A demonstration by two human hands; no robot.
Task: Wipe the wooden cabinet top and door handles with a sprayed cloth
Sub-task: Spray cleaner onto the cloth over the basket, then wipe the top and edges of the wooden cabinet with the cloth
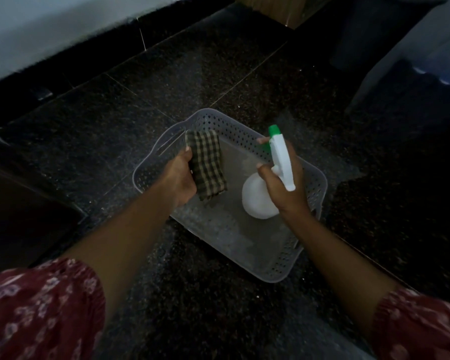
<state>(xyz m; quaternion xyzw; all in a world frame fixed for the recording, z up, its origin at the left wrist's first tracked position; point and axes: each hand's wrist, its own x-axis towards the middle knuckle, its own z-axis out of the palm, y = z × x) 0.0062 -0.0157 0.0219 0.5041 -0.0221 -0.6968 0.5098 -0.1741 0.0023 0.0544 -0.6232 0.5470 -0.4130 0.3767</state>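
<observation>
My left hand [178,178] grips a folded checked cloth [207,165], dark green and beige, held flat above the basket. My right hand [283,181] is closed around the neck of a white spray bottle [257,201] with a white trigger head and a green nozzle [273,130]. The nozzle points up and away, roughly level with the cloth and to its right. A finger rests by the green trigger. Both hands hover over a grey perforated plastic basket [291,268] standing on the floor.
The floor [218,74] is dark speckled stone tile. A pale wall [50,29] runs along the upper left. The bottom edge of a wooden cabinet [278,9] shows at top centre. Dark furniture [16,216] sits at left, pale shapes at right.
</observation>
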